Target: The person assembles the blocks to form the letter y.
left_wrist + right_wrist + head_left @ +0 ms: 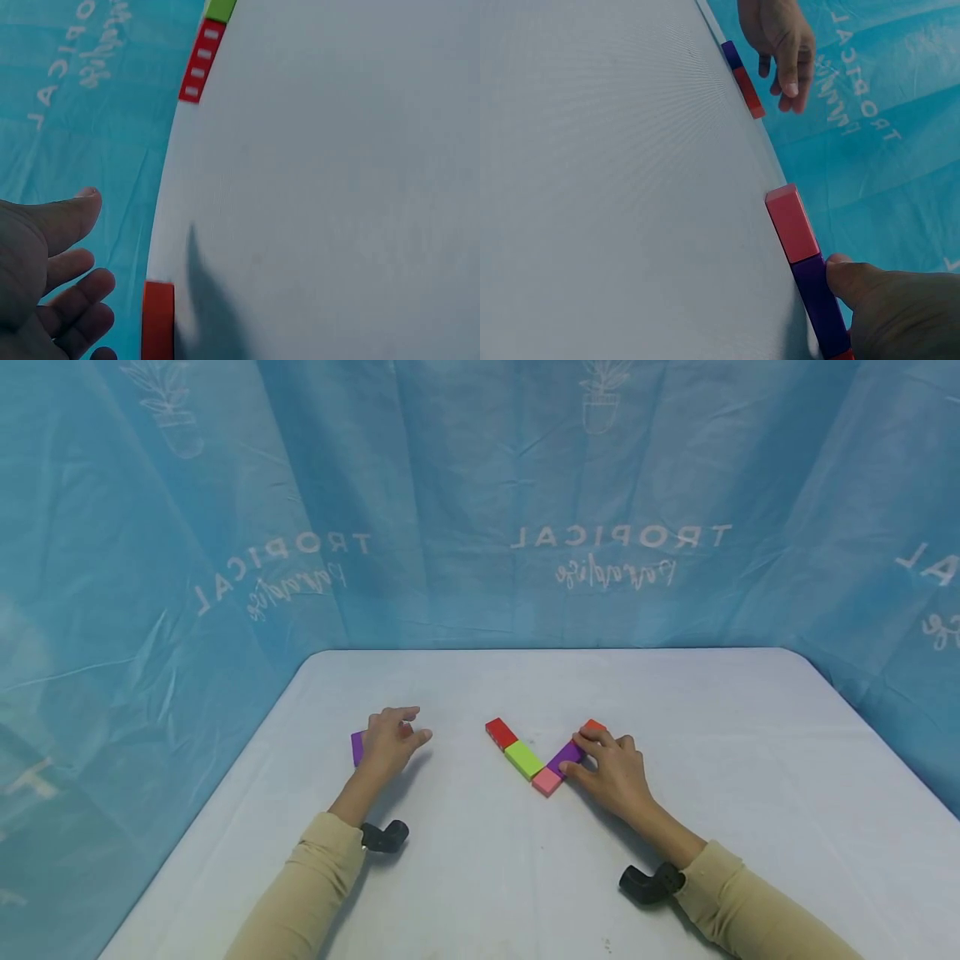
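Blue printed curtain [457,468] backs the white table [480,877]. Seven blocks [524,760] lie there: five in a V, two near the left hand [388,743], its fingers relaxed, partly masking the pair. Right hand [615,774] pinches the V's one purple block [564,756].

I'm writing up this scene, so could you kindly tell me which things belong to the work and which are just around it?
In the work:
right hand, touching the purple block
red block, lime block, pink block, orange block
left hand, near a second purple block and red-orange block

Just around it:
white table
blue curtain
black wrist pieces
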Tool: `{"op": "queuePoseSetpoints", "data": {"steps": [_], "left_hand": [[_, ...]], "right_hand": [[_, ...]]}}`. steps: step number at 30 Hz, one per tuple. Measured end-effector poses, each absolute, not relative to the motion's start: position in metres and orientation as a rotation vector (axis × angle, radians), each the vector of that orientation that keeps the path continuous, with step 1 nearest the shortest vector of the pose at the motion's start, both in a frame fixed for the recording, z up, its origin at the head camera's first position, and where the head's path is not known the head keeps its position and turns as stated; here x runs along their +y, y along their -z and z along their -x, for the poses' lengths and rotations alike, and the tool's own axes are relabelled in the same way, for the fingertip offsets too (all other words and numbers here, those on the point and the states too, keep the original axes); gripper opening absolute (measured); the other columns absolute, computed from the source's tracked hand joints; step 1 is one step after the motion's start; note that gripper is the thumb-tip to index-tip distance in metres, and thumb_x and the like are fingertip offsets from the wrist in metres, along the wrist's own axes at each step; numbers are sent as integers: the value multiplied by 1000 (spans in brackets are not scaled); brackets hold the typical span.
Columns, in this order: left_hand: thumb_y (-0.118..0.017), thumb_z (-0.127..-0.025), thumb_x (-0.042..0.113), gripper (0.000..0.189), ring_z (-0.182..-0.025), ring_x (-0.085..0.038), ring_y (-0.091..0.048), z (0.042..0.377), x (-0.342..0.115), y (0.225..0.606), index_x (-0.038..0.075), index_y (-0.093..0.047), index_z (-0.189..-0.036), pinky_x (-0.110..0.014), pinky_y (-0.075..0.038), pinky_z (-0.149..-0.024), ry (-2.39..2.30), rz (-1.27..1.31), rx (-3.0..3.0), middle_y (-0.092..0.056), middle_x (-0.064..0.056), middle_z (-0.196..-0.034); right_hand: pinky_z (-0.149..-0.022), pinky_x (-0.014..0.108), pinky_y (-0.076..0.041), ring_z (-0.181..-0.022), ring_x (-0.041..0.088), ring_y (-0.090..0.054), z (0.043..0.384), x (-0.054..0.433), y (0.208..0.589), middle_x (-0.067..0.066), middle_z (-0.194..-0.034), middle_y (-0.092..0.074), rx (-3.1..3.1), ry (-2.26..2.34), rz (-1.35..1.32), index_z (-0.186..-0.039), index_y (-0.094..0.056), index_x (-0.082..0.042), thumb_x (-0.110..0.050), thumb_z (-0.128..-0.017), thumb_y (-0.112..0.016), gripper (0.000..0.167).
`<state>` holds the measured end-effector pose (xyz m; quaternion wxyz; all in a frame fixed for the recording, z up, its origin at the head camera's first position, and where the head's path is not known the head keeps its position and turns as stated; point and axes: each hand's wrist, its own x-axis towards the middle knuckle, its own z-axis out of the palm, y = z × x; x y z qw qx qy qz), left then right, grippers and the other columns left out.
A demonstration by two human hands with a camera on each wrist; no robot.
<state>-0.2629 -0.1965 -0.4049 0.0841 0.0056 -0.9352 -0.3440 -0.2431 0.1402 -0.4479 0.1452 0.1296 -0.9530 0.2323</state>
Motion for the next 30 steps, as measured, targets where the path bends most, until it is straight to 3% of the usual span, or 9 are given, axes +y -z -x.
{"op": "queuePoseSetpoints", "data": {"steps": [5, 17, 30], "left_hand": [[-69, -85, 29, 52, -118, -34, -42, 263, -216, 411, 7, -55, -129, -53, -23, -97, 933, -36, -2804, -57, -17, -126], [-69, -84, 28, 48, -112, -32, -40, 267, -241, 420, 6, -58, -125, -50, -24, -90, 773, -71, -2858, -57, -17, -124], [-69, -83, 26, 43, -105, -31, -40, 266, -246, 422, 7, -62, -121, -48, -25, -87, 730, -87, -2875, -61, -16, -108]], "right_hand": [[-78, 46, -39, -98, 37, -50, 243, 139, 447, 11, -131, -58, -2748, -669, -376, -126, -60, -9, -43, -80, -71, 59], [-79, 46, -39, -101, 37, -49, 244, 139, 447, 10, -132, -57, -2767, -667, -351, -128, -59, -10, -42, -80, -71, 59], [-80, 47, -38, -101, 37, -49, 243, 140, 448, 10, -132, -57, -2752, -677, -368, -128, -59, -10, -41, -81, -70, 57]]}}
